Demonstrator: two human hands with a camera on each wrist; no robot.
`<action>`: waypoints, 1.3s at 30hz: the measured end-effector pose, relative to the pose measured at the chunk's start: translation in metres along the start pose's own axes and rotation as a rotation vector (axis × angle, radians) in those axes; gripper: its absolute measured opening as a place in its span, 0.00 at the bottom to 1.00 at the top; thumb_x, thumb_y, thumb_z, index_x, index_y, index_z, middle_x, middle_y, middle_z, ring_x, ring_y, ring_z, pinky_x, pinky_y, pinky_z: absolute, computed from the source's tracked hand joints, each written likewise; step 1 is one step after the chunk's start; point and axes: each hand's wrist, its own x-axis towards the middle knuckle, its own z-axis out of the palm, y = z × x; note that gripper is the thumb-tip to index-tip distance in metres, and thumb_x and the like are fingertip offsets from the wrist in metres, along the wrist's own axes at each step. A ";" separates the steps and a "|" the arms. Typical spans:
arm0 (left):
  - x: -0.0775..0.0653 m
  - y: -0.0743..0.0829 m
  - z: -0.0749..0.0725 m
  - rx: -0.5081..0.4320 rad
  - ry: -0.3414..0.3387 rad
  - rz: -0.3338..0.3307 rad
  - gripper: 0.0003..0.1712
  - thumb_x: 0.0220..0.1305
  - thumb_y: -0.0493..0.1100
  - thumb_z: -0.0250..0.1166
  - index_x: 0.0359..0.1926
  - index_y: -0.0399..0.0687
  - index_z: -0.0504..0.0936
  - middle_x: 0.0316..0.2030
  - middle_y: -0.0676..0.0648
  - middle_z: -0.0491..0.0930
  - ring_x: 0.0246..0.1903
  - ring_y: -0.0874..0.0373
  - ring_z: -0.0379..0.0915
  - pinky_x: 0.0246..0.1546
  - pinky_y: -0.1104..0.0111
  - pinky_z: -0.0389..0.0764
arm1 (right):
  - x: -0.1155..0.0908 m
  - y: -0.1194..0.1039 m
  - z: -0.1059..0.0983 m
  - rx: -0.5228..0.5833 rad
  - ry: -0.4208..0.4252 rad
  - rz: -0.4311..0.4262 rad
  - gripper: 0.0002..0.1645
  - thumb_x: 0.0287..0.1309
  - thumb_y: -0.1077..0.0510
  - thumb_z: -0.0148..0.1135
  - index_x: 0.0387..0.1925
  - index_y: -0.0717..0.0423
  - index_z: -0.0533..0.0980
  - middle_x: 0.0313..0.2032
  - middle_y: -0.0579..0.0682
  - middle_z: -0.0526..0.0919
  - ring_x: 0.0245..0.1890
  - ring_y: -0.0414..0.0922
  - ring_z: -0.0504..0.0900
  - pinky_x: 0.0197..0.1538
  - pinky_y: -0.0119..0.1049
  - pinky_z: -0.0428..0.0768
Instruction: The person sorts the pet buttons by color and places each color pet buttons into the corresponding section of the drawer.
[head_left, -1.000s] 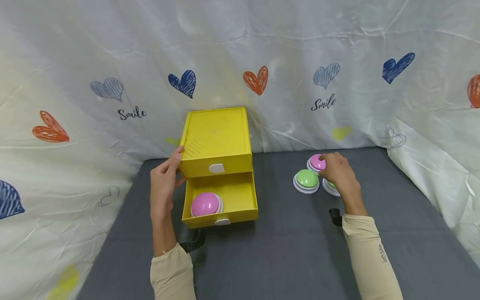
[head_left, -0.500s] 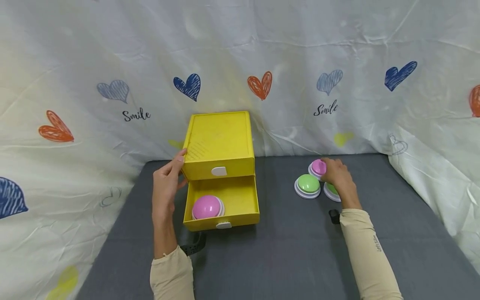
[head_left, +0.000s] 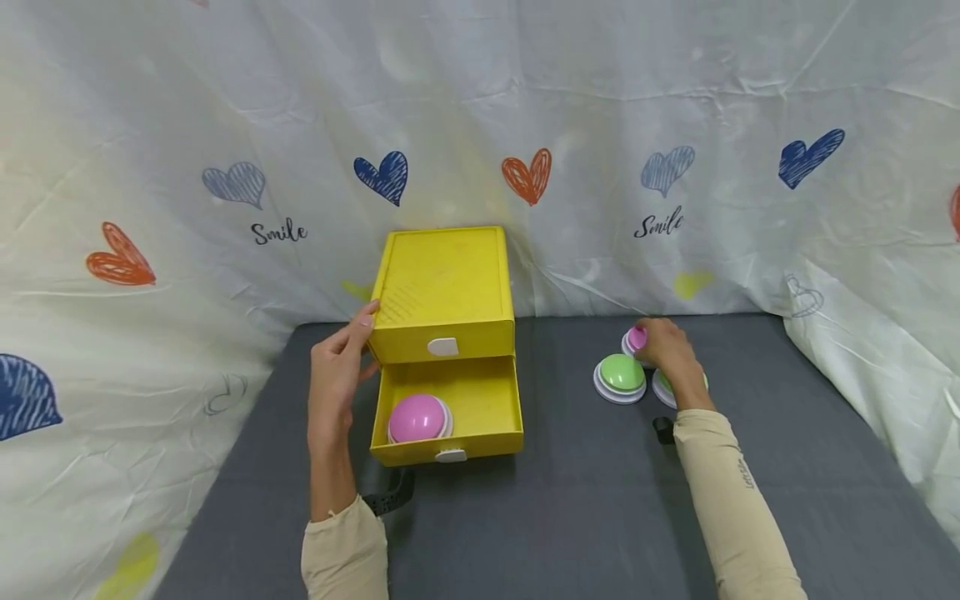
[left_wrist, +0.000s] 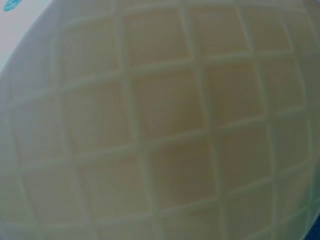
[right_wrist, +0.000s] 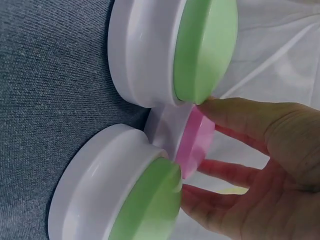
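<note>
My left hand [head_left: 335,383] presses its fingers against the front left side of a yellow two-drawer box [head_left: 446,275]. The lower drawer [head_left: 480,417] is pulled out, with a pink dome push button [head_left: 417,417] on a white base in its left half. On the right, my right hand [head_left: 667,346] holds a second pink push button [right_wrist: 192,142], thumb and fingers around its dome. Two green push buttons stand close by: one [head_left: 622,375] left of the hand, the other [head_left: 662,390] partly hidden beneath it. In the right wrist view, the thumb overlaps a green dome's edge.
A dark grey cloth [head_left: 570,500] covers the table. A pale curtain [head_left: 577,100] with printed hearts hangs close behind the box and buttons. In the left wrist view, a blurred pale surface [left_wrist: 165,110] with a grid pattern fills nearly everything.
My right hand has settled further over the pink push button and covers more of it. The left hand stays at the box. The whole head view has shifted slightly.
</note>
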 end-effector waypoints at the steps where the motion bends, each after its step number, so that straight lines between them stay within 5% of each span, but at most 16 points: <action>1: 0.000 0.000 0.000 0.002 -0.001 0.001 0.25 0.62 0.60 0.54 0.57 0.58 0.76 0.59 0.56 0.70 0.57 0.58 0.67 0.47 0.53 0.74 | 0.001 0.001 0.001 0.000 0.010 -0.003 0.26 0.52 0.60 0.59 0.55 0.60 0.70 0.51 0.66 0.71 0.50 0.64 0.69 0.49 0.59 0.68; 17: -0.001 0.001 0.000 0.004 0.004 -0.002 0.25 0.63 0.59 0.55 0.58 0.58 0.75 0.59 0.55 0.70 0.56 0.57 0.67 0.48 0.53 0.74 | 0.004 0.000 0.010 0.109 0.156 0.085 0.25 0.44 0.61 0.63 0.49 0.61 0.75 0.47 0.71 0.71 0.47 0.69 0.64 0.43 0.61 0.69; 23: -0.001 -0.001 0.000 0.016 0.004 -0.001 0.25 0.63 0.59 0.54 0.58 0.59 0.75 0.59 0.55 0.70 0.56 0.57 0.68 0.47 0.53 0.75 | 0.001 0.004 0.010 0.145 0.280 0.037 0.23 0.41 0.61 0.67 0.44 0.63 0.78 0.44 0.70 0.74 0.43 0.68 0.66 0.41 0.58 0.67; 29: -0.001 -0.001 -0.001 0.006 0.003 0.004 0.25 0.63 0.59 0.55 0.58 0.59 0.75 0.59 0.54 0.70 0.55 0.57 0.68 0.47 0.53 0.75 | -0.008 -0.002 -0.003 0.179 0.419 -0.064 0.21 0.40 0.60 0.68 0.40 0.67 0.79 0.39 0.66 0.78 0.38 0.64 0.69 0.46 0.55 0.60; 39: 0.000 -0.001 0.000 -0.001 -0.003 -0.002 0.24 0.62 0.59 0.55 0.57 0.59 0.76 0.59 0.54 0.71 0.55 0.57 0.68 0.48 0.52 0.74 | -0.051 -0.026 -0.037 0.180 0.402 -0.035 0.23 0.40 0.55 0.67 0.42 0.60 0.79 0.40 0.63 0.76 0.42 0.63 0.65 0.41 0.50 0.66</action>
